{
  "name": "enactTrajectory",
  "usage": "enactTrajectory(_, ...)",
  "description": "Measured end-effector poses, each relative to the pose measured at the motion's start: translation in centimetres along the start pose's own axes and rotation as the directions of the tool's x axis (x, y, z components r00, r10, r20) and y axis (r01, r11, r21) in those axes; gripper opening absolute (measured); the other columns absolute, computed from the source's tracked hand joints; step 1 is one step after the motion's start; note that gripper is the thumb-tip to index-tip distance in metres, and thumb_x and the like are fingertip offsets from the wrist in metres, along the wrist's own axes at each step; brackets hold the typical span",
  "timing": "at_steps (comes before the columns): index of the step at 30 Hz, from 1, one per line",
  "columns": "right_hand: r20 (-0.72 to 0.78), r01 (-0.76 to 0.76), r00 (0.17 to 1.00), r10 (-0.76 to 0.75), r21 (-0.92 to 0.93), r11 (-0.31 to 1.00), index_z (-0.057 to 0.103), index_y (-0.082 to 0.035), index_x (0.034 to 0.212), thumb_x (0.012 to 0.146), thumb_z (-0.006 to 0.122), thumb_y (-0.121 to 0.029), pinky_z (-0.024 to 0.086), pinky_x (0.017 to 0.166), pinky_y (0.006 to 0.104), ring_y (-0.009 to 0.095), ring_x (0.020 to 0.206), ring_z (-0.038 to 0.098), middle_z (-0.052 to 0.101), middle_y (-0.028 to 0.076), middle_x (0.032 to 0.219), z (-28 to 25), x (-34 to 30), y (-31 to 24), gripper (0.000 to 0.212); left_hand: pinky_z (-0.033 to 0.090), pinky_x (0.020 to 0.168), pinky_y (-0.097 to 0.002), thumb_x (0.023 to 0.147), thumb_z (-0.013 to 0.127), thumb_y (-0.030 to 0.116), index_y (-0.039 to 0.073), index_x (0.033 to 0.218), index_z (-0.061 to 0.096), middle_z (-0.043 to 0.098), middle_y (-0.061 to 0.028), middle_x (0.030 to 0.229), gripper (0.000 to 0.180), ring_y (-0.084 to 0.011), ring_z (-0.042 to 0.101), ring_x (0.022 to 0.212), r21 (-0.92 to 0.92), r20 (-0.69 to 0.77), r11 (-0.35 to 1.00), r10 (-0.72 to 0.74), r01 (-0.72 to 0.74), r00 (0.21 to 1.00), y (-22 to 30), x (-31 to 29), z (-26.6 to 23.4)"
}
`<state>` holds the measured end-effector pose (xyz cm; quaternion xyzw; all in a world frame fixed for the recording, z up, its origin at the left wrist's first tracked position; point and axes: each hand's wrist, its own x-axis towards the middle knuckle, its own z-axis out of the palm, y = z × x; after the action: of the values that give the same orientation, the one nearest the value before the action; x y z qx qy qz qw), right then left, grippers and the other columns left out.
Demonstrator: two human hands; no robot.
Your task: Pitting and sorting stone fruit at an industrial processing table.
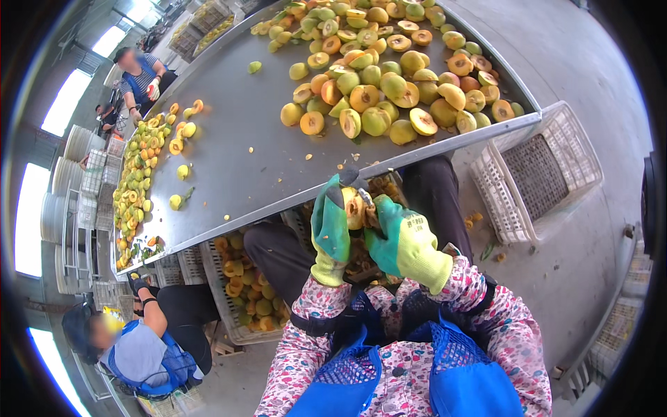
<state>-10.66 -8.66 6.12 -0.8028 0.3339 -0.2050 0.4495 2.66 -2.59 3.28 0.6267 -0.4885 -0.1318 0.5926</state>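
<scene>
My left hand, in a green and yellow work glove, is closed around a cut peach with yellow flesh, just off the near edge of the metal table. Against the fruit, my right hand, gloved alike, is closed on a small metal tool. Its working end is partly hidden by the fingers and fruit, so its exact kind cannot be made out. Beyond my hands lies a heap of whole and halved peaches, several cut faces showing brown pits or hollows.
The metal table has a raised rim. A white plastic crate stands on the floor at right; a crate of peaches is left of my legs. Another peach pile lines the table's left side, where two people work.
</scene>
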Motion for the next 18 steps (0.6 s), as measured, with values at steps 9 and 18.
enactTrajectory(9,0.16,-0.248,0.966,0.203,0.788,0.563,0.054,0.0,0.102,0.081,0.066,-0.017,0.049,0.07,0.0298,0.014,0.077,0.059,0.062,0.008,0.086,1.2,-1.7,1.2,0.031,0.049,0.091,-0.0325,0.097,0.047,0.012,-0.007,0.124,0.048,0.056,-0.0145,0.117,0.033,-0.0223,0.056,0.108,0.48,-0.085,0.848,0.297,-0.223,0.951,0.7,-0.9,-0.7)
enactTrajectory(18,0.195,-0.261,0.959,0.205,0.889,0.375,0.053,0.001,0.105,0.083,0.062,-0.007,0.05,0.064,0.027,0.012,0.074,0.059,0.061,0.006,0.086,1.8,-1.5,1.2,0.026,0.053,0.073,-0.0292,0.079,0.069,0.005,-0.001,0.12,0.055,0.066,-0.0114,0.102,0.044,-0.0169,0.064,0.079,-0.501,-0.119,0.818,-0.387,0.281,0.914,1.6,-2.8,-0.2)
